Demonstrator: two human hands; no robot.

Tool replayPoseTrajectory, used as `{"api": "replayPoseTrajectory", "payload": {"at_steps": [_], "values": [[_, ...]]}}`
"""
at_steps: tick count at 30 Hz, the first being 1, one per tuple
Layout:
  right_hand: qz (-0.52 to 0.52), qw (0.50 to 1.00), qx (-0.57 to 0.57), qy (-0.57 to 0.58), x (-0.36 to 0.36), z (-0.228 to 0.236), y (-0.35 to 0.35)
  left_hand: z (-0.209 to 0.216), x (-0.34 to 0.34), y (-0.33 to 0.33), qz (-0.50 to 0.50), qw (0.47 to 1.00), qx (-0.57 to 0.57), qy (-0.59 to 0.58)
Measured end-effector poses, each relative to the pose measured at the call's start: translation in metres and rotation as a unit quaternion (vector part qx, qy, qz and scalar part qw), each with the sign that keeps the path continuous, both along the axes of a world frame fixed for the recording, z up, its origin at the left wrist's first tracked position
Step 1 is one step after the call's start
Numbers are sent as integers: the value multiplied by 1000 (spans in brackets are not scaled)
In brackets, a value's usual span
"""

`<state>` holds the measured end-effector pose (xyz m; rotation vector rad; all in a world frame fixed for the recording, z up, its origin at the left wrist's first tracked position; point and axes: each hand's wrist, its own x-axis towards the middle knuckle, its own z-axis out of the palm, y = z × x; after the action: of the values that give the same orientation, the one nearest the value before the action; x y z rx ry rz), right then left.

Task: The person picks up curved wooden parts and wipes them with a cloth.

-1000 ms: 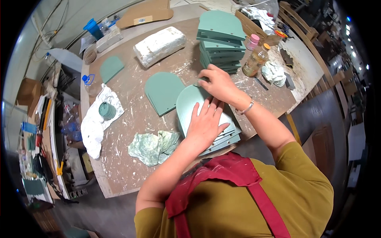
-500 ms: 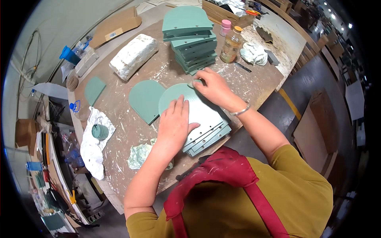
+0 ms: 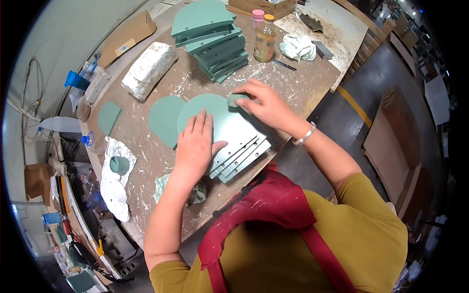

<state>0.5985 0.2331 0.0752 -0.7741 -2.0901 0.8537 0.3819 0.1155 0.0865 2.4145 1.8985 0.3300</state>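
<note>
A green board with one rounded end point(image 3: 231, 131) tops a small fanned pile near the bench's front edge; holes run along its straight edges. My left hand point(image 3: 194, 146) lies flat on it, fingers stretched and thumb out to the side. At the board's far right rim, my right hand point(image 3: 264, 103) pinches a small round pale-green pad point(image 3: 235, 100), which touches the board. What the pad is made of I cannot tell. Another rounded green board point(image 3: 162, 116) lies partly under the pile's left side. Beyond it, a tall uneven stack of similar boards point(image 3: 207, 22) stands on the bench.
A white wrapped block point(image 3: 149, 69) lies left of the stack. To its right stand an orange-capped bottle point(image 3: 265, 40) and a pink jar point(image 3: 257, 19), with a crumpled white cloth point(image 3: 298, 47) nearby. Another white cloth point(image 3: 113, 188) bears a green ribbed roll point(image 3: 119, 165).
The view has shifted, so the bench things sit further left and higher. My right hand has turned slightly and the round pad shows more. My left hand stays flat on the board.
</note>
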Motion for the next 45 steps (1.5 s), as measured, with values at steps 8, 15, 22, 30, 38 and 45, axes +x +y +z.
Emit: {"api": "replayPoseTrajectory", "payload": {"at_steps": [8,15,22,30,38,45], "values": [[69,997,8,-39,58,-8,-53,2,4,-3,11,999,-4,29],[99,989,-109,-7,52,7,12,7,4,1,7,1000,-16,18],[266,954,-136,13,-34,-10,106,11,7,2,12,999,-45,10],[358,929,-90,-33,-21,-10,133,16,15,0,59,995,-85,14],[389,914,-97,-62,-27,-24,147,20,18,2,79,991,-105,22],[384,916,-115,1,-37,-5,141,22,19,3,80,990,-113,21]]}}
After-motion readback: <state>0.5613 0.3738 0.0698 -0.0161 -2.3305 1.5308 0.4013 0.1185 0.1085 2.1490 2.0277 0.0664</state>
